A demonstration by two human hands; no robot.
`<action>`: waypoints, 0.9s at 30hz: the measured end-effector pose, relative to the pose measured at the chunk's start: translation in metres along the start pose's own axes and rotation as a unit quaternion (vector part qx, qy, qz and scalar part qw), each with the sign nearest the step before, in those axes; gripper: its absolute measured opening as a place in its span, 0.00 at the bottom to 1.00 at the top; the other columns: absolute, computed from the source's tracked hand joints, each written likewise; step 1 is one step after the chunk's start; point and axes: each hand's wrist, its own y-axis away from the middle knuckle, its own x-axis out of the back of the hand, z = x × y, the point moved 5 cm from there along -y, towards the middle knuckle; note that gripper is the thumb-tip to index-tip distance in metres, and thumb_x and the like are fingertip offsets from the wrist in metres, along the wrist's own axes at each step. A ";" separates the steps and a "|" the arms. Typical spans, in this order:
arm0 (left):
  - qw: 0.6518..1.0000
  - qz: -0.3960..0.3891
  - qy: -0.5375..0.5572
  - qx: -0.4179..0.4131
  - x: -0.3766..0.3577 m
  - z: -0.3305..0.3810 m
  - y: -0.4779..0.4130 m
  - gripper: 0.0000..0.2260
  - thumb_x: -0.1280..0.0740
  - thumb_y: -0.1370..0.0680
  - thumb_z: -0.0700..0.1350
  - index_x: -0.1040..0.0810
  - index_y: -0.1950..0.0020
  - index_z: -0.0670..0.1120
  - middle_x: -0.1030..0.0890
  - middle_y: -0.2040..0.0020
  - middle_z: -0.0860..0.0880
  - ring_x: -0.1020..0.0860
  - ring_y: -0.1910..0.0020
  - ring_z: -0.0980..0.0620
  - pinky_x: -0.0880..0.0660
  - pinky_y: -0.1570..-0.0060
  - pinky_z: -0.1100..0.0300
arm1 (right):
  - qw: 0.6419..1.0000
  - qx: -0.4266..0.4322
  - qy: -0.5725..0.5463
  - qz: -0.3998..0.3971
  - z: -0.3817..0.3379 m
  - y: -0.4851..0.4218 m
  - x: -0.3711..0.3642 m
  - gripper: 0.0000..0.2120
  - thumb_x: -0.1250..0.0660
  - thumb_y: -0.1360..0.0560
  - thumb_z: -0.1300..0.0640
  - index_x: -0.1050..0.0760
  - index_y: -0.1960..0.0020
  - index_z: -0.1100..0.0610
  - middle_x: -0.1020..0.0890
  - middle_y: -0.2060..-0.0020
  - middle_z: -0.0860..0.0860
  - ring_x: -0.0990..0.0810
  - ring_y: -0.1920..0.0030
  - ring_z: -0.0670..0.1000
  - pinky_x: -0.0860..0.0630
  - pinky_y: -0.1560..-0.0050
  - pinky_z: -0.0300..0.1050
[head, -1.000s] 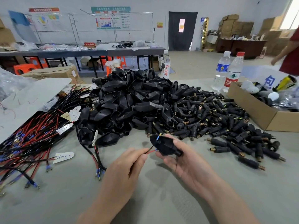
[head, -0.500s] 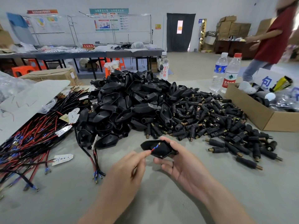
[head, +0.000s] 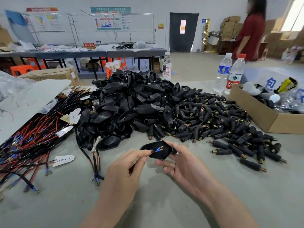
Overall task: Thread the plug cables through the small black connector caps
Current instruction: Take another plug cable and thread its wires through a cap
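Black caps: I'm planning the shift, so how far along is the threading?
No finished pile is identifiable. In hand: the right hand holds one black cap while the left hand pinches a cable whose blue-tipped ends sit inside the cap's open side. Left: a large heap of caps and a thick cable bundle, so most remains.

Heap of connector caps [head: 131, 102] dead centre on the counter [head: 62, 204], loose plugs [head: 222, 122] spilling to its right, cables [head: 28, 142] fanned out left. Cardboard box [head: 256, 112] far right, two water bottles [head: 234, 74] behind it. Up front, one cap [head: 163, 154] between left hand [head: 126, 168] and right hand [head: 184, 163], cable ends [head: 158, 149] inside it.
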 end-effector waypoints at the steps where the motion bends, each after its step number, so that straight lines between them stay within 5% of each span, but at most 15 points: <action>1: 1.000 -0.011 -0.008 -0.001 -0.001 0.000 0.000 0.11 0.30 0.21 0.43 0.17 0.48 0.61 0.21 0.60 0.68 0.24 0.64 0.66 0.33 0.62 0.75 | 1.000 -0.002 0.007 -0.002 0.001 0.000 0.000 0.15 0.42 0.17 0.52 0.25 0.35 0.57 0.17 0.41 0.60 0.15 0.52 0.58 0.20 0.61 0.43; 4: 0.997 -0.023 -0.072 -0.028 -0.001 0.000 0.003 0.12 0.31 0.20 0.43 0.18 0.45 0.61 0.21 0.49 0.69 0.21 0.55 0.64 0.27 0.55 0.66 | 1.000 -0.003 0.014 0.001 0.001 0.001 0.000 0.15 0.42 0.17 0.51 0.22 0.37 0.57 0.17 0.42 0.60 0.15 0.53 0.57 0.20 0.61 0.43; 9: 0.994 -0.029 -0.092 -0.048 -0.006 0.001 0.004 0.11 0.36 0.21 0.48 0.20 0.43 0.60 0.22 0.46 0.72 0.22 0.52 0.67 0.27 0.53 0.62 | 0.999 -0.016 0.027 -0.023 0.006 0.002 -0.006 0.17 0.42 0.17 0.51 0.23 0.36 0.60 0.15 0.47 0.60 0.15 0.54 0.57 0.18 0.56 0.47; 13: 0.998 -0.025 -0.045 -0.020 -0.007 -0.004 0.001 0.12 0.30 0.21 0.41 0.16 0.45 0.59 0.20 0.48 0.70 0.21 0.51 0.67 0.27 0.51 0.69 | 0.998 -0.025 0.035 -0.035 0.008 0.004 -0.009 0.18 0.41 0.17 0.50 0.24 0.36 0.61 0.16 0.47 0.61 0.15 0.54 0.58 0.21 0.47 0.52; 17: 1.000 -0.020 0.001 0.002 -0.007 -0.006 0.000 0.14 0.30 0.22 0.39 0.16 0.46 0.59 0.18 0.51 0.68 0.20 0.51 0.66 0.30 0.53 0.76 | 0.998 -0.037 0.027 -0.049 0.008 0.004 -0.010 0.19 0.41 0.18 0.50 0.24 0.36 0.62 0.16 0.47 0.62 0.15 0.55 0.58 0.19 0.53 0.48; 24: 0.999 -0.005 0.040 0.021 -0.008 -0.009 0.002 0.13 0.30 0.22 0.40 0.16 0.48 0.60 0.18 0.56 0.65 0.25 0.67 0.66 0.33 0.65 0.77 | 0.997 -0.044 0.006 -0.056 0.009 0.003 -0.009 0.20 0.41 0.17 0.50 0.24 0.35 0.63 0.17 0.46 0.62 0.16 0.55 0.58 0.18 0.54 0.47; 27: 0.999 -0.016 0.033 0.013 -0.008 -0.006 0.001 0.14 0.30 0.21 0.40 0.17 0.48 0.62 0.18 0.53 0.66 0.21 0.59 0.65 0.31 0.59 0.77 | 0.998 -0.039 -0.006 -0.055 0.009 0.002 -0.010 0.19 0.39 0.18 0.50 0.21 0.38 0.63 0.17 0.47 0.63 0.16 0.55 0.59 0.18 0.53 0.47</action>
